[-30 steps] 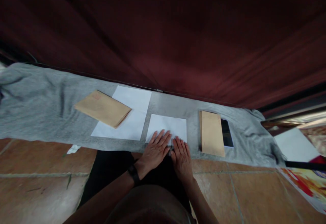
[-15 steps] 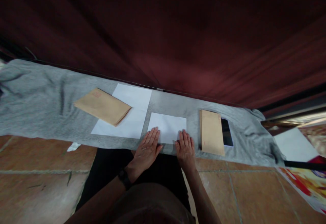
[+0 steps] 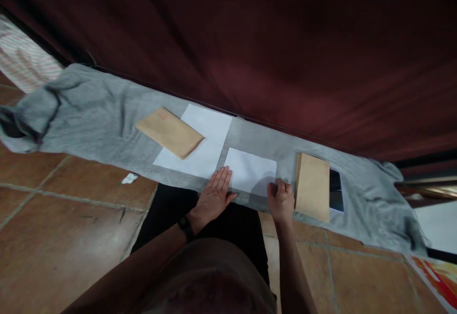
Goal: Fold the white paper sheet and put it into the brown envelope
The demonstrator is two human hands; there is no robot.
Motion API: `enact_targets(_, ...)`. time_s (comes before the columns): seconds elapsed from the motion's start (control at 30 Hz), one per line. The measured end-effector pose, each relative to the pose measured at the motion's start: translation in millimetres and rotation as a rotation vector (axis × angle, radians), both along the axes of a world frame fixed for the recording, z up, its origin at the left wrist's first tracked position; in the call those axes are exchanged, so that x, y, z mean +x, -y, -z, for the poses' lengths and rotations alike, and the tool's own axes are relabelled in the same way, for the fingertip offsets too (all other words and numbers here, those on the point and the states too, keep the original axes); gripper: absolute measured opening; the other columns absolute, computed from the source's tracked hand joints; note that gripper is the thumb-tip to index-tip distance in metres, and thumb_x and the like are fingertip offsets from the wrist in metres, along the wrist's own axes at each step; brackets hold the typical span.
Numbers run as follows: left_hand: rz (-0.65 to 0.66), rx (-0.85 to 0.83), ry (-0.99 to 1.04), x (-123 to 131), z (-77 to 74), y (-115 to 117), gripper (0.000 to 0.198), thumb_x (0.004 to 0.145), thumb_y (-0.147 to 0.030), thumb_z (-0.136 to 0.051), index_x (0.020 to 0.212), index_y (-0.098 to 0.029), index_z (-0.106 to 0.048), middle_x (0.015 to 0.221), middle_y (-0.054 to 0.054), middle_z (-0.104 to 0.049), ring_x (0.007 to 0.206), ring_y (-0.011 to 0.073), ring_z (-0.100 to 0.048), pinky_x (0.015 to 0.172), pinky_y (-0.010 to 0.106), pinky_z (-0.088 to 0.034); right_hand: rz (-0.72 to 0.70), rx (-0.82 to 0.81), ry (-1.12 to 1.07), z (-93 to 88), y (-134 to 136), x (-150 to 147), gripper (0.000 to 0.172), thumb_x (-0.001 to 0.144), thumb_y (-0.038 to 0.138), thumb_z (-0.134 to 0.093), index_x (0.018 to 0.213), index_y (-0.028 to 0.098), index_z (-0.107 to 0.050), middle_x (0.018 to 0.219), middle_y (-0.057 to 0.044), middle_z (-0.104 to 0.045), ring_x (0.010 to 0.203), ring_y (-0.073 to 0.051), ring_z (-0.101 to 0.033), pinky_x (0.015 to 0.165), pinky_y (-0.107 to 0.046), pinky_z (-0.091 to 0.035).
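A small white sheet of paper (image 3: pixel 252 170), apparently folded, lies flat on the grey cloth in front of me. My left hand (image 3: pixel 215 194) rests open, palm down, with its fingertips at the sheet's lower left edge and the fingers close together. At the sheet's lower right corner is my right hand (image 3: pixel 282 200), its fingers curled in and the thumb touching the paper's edge. Whether it pinches the paper there is hidden. Just right of that hand lies a stack of brown envelopes (image 3: pixel 313 187).
A larger white sheet (image 3: pixel 207 154) lies to the left, partly under another brown envelope stack (image 3: pixel 169 133). A dark phone (image 3: pixel 336 191) shows beside the right-hand envelopes. Grey cloth (image 3: pixel 96 114) covers the narrow surface, with a dark red curtain (image 3: pixel 271 66) behind it. Crumpled tissue (image 3: pixel 129 178) is at the front left.
My right hand has gone from lying flat to curled fingers at the small sheet's right edge. My left hand stays flat at the left. The view has shifted and tilted.
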State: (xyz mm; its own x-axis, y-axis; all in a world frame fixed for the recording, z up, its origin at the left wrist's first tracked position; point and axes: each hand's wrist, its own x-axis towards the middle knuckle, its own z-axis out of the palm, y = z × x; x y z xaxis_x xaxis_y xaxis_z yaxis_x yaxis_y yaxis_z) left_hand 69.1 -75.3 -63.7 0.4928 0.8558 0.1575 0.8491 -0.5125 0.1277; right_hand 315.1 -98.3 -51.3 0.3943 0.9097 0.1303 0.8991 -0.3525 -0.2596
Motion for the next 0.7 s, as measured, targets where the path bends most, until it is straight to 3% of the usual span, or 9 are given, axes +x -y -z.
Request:
enact_targets(0.1,0.004,-0.012,0.020,0.2,0.3,-0.1,0.075,0.101,-0.049,-0.045,0.158,-0.004,-0.025,0.165,0.018,-0.025,0.156,0.0275,-0.017,0.128,0.044,-0.021,-0.008,-0.012,-0.073,-6.9,-8.0,2.6,0.038,0.099,0.039,-0.046,0.119,0.013,-0.065,0.101,-0.015,-0.069,0.092,-0.026,-0.066,0.082,-0.034,-0.049)
enact_targets(0.3,0.002,-0.015,0.037,0.6,1.0,-0.7,0.076,0.101,-0.050,-0.044,0.158,-0.004,-0.025,0.165,0.019,-0.027,0.155,0.0280,-0.020,0.127,0.045,-0.021,0.055,-0.011,-0.283,-6.4,-8.0,6.8,0.041,0.095,0.049,-0.050,0.113,0.015,-0.064,0.091,-0.009,-0.072,0.080,-0.021,-0.066,0.071,-0.029,-0.045)
enact_targets(0.47,-0.001,-0.002,0.055,1.6,2.3,-0.7,0.074,0.101,-0.048,-0.044,0.157,-0.004,-0.028,0.164,0.019,-0.029,0.154,0.0292,-0.023,0.127,0.046,-0.022,-0.003,0.096,-0.642,-4.7,-6.4,10.7,0.040,0.085,0.059,-0.060,0.077,0.019,-0.062,0.064,0.001,-0.057,0.062,-0.016,-0.052,0.063,-0.028,-0.039)
enact_targets(0.7,0.028,0.010,0.074,-2.2,1.0,-0.9,0.067,0.102,-0.044,-0.043,0.156,-0.006,-0.031,0.163,0.017,-0.032,0.154,0.0273,-0.025,0.126,0.047,-0.025,0.017,0.297,-0.934,-17.1,-15.8,3.0,0.045,0.084,0.063,-0.060,0.088,0.018,-0.064,0.081,-0.002,-0.067,0.072,-0.017,-0.058,0.070,-0.030,-0.047)
